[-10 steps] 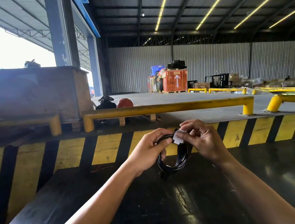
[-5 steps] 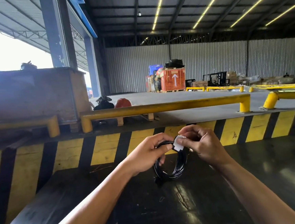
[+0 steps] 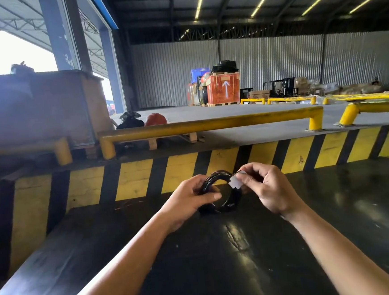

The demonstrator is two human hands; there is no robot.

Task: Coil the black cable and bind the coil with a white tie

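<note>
The black cable (image 3: pixel 228 206) is wound into a small round coil held upright just above the black table (image 3: pixel 221 261). My left hand (image 3: pixel 188 200) grips the coil's left side, thumb laid across the loops. My right hand (image 3: pixel 265 188) pinches the white tie (image 3: pixel 235 183) between thumb and fingers at the coil's upper right. The tie sits against the cable strands; how far it wraps around them is hidden by my fingers.
A yellow-and-black striped wall (image 3: pixel 190 171) rises right behind the table's far edge. Above it run yellow guard rails (image 3: pixel 210 124). A wooden crate (image 3: pixel 34 108) stands at the left, an orange crate (image 3: pixel 223 88) far back on the concrete floor.
The coil has turned from hanging edge-on to showing its open ring. Both hands have shifted slightly apart, the right still pinching the white tie at the top.
</note>
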